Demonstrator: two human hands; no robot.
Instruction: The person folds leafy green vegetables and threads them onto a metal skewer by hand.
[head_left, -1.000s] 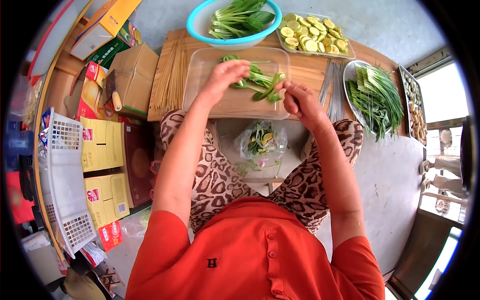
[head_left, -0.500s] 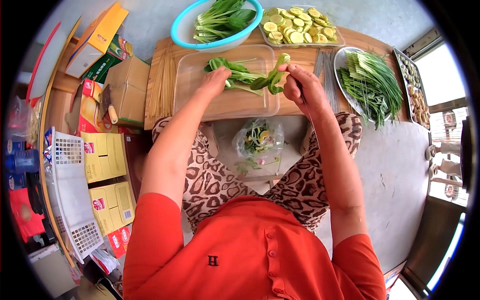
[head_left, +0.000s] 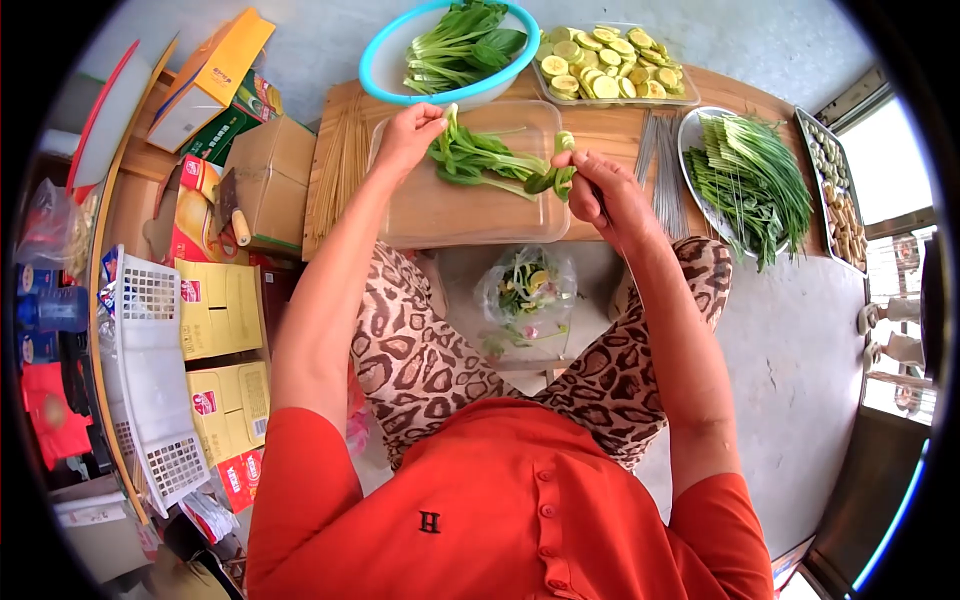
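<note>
My left hand (head_left: 412, 140) pinches the pale stem end of a leafy green at the left side of a clear plastic tray (head_left: 430, 215). Loose leafy greens (head_left: 478, 160) lie in that tray beside it. Over the tray's right edge, my right hand (head_left: 605, 190) grips a folded bunch of greens (head_left: 562, 170), with a thin skewer running down from the fingers along the wrist. A blue-rimmed basin (head_left: 375, 65) with more greens stands behind the tray.
Sliced zucchini (head_left: 610, 65) fills a container at the back. To the right are metal skewers (head_left: 665, 170), a plate of chives (head_left: 750, 180) and a tray of skewered food (head_left: 838, 190). Wooden skewers (head_left: 340, 165) lie left. A scrap bag (head_left: 525, 285) sits below, between the knees.
My left hand has moved up and left and now holds a stem end upward. My right hand has shifted slightly down with its bunch. The whole view has shifted a little.
</note>
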